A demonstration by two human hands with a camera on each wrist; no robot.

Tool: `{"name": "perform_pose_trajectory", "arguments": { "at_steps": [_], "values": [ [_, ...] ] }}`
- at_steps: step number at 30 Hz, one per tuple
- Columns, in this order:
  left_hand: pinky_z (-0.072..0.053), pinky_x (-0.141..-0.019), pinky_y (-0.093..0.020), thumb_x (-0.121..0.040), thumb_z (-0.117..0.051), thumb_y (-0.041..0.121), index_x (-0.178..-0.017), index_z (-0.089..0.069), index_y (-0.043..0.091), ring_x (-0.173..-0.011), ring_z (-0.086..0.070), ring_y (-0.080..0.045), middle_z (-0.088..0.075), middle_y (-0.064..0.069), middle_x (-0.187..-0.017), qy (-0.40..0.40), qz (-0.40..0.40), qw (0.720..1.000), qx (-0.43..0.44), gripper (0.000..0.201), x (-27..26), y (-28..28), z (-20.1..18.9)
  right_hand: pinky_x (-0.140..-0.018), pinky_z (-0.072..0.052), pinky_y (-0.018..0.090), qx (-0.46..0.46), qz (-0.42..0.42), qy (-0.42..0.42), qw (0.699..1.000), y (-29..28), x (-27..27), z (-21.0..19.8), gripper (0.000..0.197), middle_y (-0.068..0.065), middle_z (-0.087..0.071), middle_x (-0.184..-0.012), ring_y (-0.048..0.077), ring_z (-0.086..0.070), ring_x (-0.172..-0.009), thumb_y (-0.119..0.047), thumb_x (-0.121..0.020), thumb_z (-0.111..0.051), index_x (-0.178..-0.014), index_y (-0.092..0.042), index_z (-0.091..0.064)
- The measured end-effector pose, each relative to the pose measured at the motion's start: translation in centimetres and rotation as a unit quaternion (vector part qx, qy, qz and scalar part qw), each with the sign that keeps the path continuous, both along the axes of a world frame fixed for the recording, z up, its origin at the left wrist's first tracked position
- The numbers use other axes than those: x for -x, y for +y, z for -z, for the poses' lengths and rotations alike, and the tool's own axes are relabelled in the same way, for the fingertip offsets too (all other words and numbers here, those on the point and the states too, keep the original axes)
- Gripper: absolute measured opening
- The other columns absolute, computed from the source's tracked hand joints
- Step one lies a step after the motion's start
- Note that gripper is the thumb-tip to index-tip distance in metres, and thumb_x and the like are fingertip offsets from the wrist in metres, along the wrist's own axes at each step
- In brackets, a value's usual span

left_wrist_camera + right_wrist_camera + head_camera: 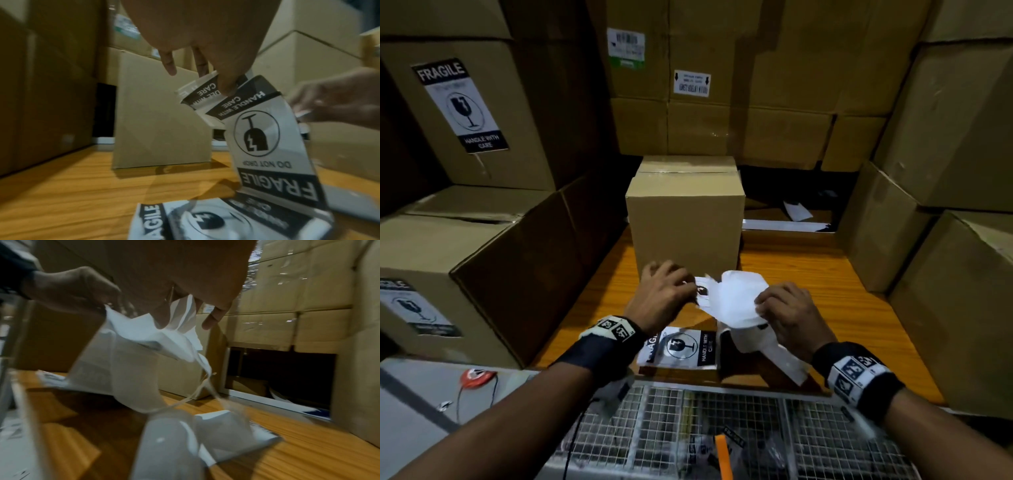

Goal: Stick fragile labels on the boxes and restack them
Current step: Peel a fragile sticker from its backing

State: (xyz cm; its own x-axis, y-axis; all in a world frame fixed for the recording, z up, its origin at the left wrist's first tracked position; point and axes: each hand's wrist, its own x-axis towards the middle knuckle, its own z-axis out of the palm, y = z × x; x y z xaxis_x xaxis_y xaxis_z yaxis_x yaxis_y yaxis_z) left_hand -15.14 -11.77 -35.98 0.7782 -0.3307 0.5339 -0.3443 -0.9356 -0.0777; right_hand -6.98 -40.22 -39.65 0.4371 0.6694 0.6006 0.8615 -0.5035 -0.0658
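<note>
A plain sealed cardboard box (pixel 685 219) stands upright on the wooden table (pixel 842 294), just beyond both hands. My left hand (pixel 664 294) pinches the "handle with care" end of a black-and-white fragile label (pixel 267 142), which hangs curled above the table. My right hand (pixel 787 315) grips the crumpled white backing paper (pixel 736 294) that still joins the label. A loose fragile label sheet (pixel 681 347) lies flat on the table under the hands. More white backing (pixel 226 431) trails onto the table.
Labelled boxes (pixel 469 113) are stacked on the left, unlabelled stacks (pixel 945 137) on the right and a wall of cartons (pixel 722 85) behind. A wire-mesh cage (pixel 722 435) sits at the near edge, with an orange-red round object (pixel 477 377) at the left.
</note>
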Motion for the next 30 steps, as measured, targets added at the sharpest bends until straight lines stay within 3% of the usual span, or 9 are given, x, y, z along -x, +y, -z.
{"name": "perform_pose_trajectory", "arguments": {
  "at_steps": [5, 9, 12, 16, 20, 23, 25, 28, 30],
  "values": [
    [-0.045, -0.073, -0.039, -0.076, -0.085, 0.017, -0.093, -0.071, 0.021, -0.097, -0.055, -0.026, -0.069, 0.002, -0.104, 0.008, -0.030, 0.999, 0.043, 0.023, -0.8, 3.6, -0.4, -0.066, -0.049, 0.047, -0.035, 0.015, 0.018, 0.999, -2.7, -1.8, -0.1, 0.007, 0.001, -0.066, -0.099, 0.031, -0.059, -0.093, -0.008, -0.084, -0.063, -0.088, -0.014, -0.064],
    [-0.048, -0.073, -0.042, -0.075, -0.083, 0.011, -0.097, -0.071, 0.021, -0.097, -0.053, -0.025, -0.068, 0.002, -0.105, 0.028, -0.052, 0.997, 0.050, 0.027, -0.7, 5.4, -0.2, -0.069, -0.049, 0.045, -0.044, 0.046, 0.027, 0.998, -4.6, -2.4, -0.5, 0.019, 0.004, -0.067, -0.094, 0.029, -0.057, -0.088, 0.006, -0.078, -0.076, -0.087, -0.009, -0.066],
    [-0.050, -0.073, -0.045, -0.077, -0.082, 0.012, -0.098, -0.071, 0.020, -0.098, -0.054, -0.026, -0.068, 0.000, -0.107, 0.041, -0.066, 0.996, 0.053, 0.025, -0.4, 6.0, 0.1, -0.070, -0.046, 0.038, -0.065, 0.107, 0.044, 0.991, -5.8, -2.5, -1.0, 0.013, 0.007, -0.068, -0.088, 0.031, -0.057, -0.084, 0.002, -0.081, -0.076, -0.085, -0.007, -0.068],
    [-0.050, -0.071, -0.044, -0.078, -0.082, 0.016, -0.098, -0.071, 0.019, -0.097, -0.055, -0.027, -0.068, -0.001, -0.106, 0.037, -0.058, 0.996, 0.048, 0.023, -0.2, 6.2, 0.3, -0.070, -0.050, 0.040, -0.092, 0.205, 0.063, 0.972, -7.2, -3.5, -1.4, 0.012, 0.014, -0.069, -0.086, 0.036, -0.062, -0.083, -0.003, -0.082, -0.076, -0.092, -0.003, -0.069],
    [-0.051, -0.072, -0.041, -0.074, -0.085, 0.015, -0.098, -0.072, 0.017, -0.096, -0.056, -0.027, -0.069, -0.003, -0.105, 0.030, -0.056, 0.997, 0.038, 0.027, 0.2, 5.9, 0.4, -0.081, -0.053, 0.048, -0.122, 0.328, 0.154, 0.924, -9.0, -4.7, -0.8, 0.032, 0.020, -0.067, -0.105, 0.038, -0.062, -0.097, -0.012, -0.087, -0.070, -0.117, -0.006, -0.061],
    [-0.051, -0.072, -0.039, -0.071, -0.088, 0.014, -0.096, -0.073, 0.017, -0.099, -0.057, -0.026, -0.070, -0.003, -0.106, 0.034, -0.054, 0.997, 0.037, 0.029, 0.5, 5.5, 0.3, -0.096, -0.043, 0.054, -0.128, 0.385, 0.186, 0.895, -9.4, -3.9, -0.5, 0.056, 0.026, -0.053, -0.123, 0.043, -0.049, -0.114, -0.010, -0.081, -0.073, -0.131, -0.005, -0.048],
    [-0.052, -0.072, -0.035, -0.072, -0.086, 0.013, -0.096, -0.073, 0.018, -0.102, -0.057, -0.024, -0.069, -0.003, -0.108, 0.043, -0.048, 0.997, 0.034, 0.028, 0.6, 5.3, 0.4, -0.096, -0.038, 0.057, -0.123, 0.415, 0.164, 0.887, -8.9, -2.8, -1.0, 0.073, 0.025, -0.042, -0.132, 0.045, -0.041, -0.120, -0.011, -0.076, -0.077, -0.139, -0.007, -0.040],
    [-0.056, -0.074, -0.033, -0.078, -0.080, 0.014, -0.102, -0.071, 0.018, -0.109, -0.056, -0.025, -0.067, -0.004, -0.115, 0.062, -0.047, 0.996, 0.045, 0.026, 0.4, 5.1, 0.8, -0.092, -0.040, 0.057, -0.028, 0.396, 0.086, 0.914, -7.2, -1.4, -1.5, 0.066, 0.018, -0.041, -0.133, 0.042, -0.040, -0.120, -0.014, -0.075, -0.077, -0.135, -0.014, -0.049],
    [-0.057, -0.076, -0.039, -0.081, -0.077, 0.014, -0.103, -0.070, 0.018, -0.109, -0.056, -0.026, -0.066, -0.004, -0.116, 0.069, -0.042, 0.996, 0.048, 0.023, 0.2, 4.8, 0.9, -0.089, -0.042, 0.053, 0.041, 0.290, 0.064, 0.954, -5.8, -0.9, -1.3, 0.046, 0.013, -0.051, -0.126, 0.038, -0.047, -0.116, -0.019, -0.078, -0.075, -0.122, -0.019, -0.061]
  ]
}}
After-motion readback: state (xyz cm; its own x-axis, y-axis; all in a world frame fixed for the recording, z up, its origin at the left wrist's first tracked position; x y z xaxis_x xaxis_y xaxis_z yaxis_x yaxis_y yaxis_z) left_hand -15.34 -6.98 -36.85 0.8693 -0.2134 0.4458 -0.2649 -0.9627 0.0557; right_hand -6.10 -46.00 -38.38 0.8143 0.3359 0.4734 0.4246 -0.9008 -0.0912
